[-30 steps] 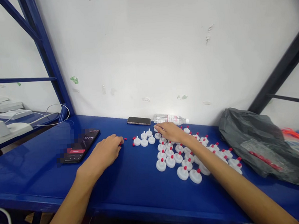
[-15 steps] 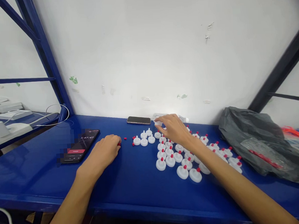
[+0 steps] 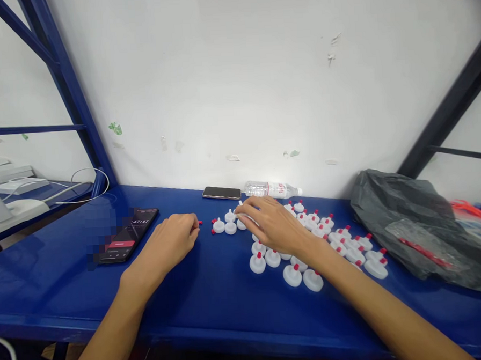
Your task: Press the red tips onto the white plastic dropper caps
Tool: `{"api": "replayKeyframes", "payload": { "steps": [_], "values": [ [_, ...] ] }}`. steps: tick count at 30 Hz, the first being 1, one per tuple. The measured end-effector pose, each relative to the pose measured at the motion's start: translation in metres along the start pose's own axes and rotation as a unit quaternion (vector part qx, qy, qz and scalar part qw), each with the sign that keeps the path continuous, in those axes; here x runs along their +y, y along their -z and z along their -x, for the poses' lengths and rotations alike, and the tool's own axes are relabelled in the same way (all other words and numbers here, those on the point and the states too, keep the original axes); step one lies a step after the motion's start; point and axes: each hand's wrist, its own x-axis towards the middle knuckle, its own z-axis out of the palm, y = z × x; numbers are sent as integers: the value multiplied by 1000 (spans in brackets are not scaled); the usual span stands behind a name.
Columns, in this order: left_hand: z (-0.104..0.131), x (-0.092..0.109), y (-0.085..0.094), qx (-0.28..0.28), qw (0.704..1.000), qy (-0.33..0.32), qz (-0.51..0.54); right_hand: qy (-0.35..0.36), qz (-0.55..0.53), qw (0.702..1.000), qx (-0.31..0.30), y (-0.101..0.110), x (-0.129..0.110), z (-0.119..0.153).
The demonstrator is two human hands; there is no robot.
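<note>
My left hand (image 3: 177,237) is closed above the blue table (image 3: 198,295), with its fingertips pinched together; what they hold, if anything, is hidden. Small red caps (image 3: 214,231) lie between it and a few uncapped white lids (image 3: 230,228). Over those lids reaches my right hand (image 3: 267,221), its thumb and index finger close together at a white lid's spout, and whether they grip it cannot be made out. Beneath and around my right forearm stand several white lids with red tips (image 3: 293,275).
A phone with a lit screen (image 3: 128,237) lies at the left. Another phone (image 3: 222,193) and a clear bottle (image 3: 271,189) rest by the wall. A dark plastic bag (image 3: 399,220) covers the right end, and blue frame posts (image 3: 74,92) rise at the left.
My right hand has moved left and down from near the bottle to the uncapped lids. My left hand has drawn its fingers closer, and the red piece at its fingertips is no longer visible.
</note>
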Motion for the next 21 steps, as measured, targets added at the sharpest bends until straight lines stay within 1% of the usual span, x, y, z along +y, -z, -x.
{"api": "replayKeyframes", "payload": {
  "steps": [4, 6, 7, 9, 11, 14, 18, 21],
  "values": [
    [1, 12, 8, 44, 996, -35, 73, 27, -27, 999, -36, -1, -12, 3],
    [3, 17, 11, 72, 985, -50, 146, 37, -45, 997, -53, -4, -17, 4],
    [4, 19, 12, 81, 976, -58, 196, 42, -55, 996, -55, -6, -19, 4],
    [6, 21, 13, 79, 950, -72, 294, 47, -75, 995, -47, -8, -22, 3],
    [8, 23, 14, 53, 932, -78, 349, 47, -93, 994, -32, -8, -24, 3],
    [9, 25, 16, 30, 925, -82, 371, 44, -104, 994, -10, -7, -24, 3],
    [9, 25, 16, 29, 927, -78, 365, 47, -113, 992, 0, -7, -22, 4],
    [9, 26, 15, 29, 924, -69, 374, 37, -148, 988, 28, -8, -20, 5]
  ]
}}
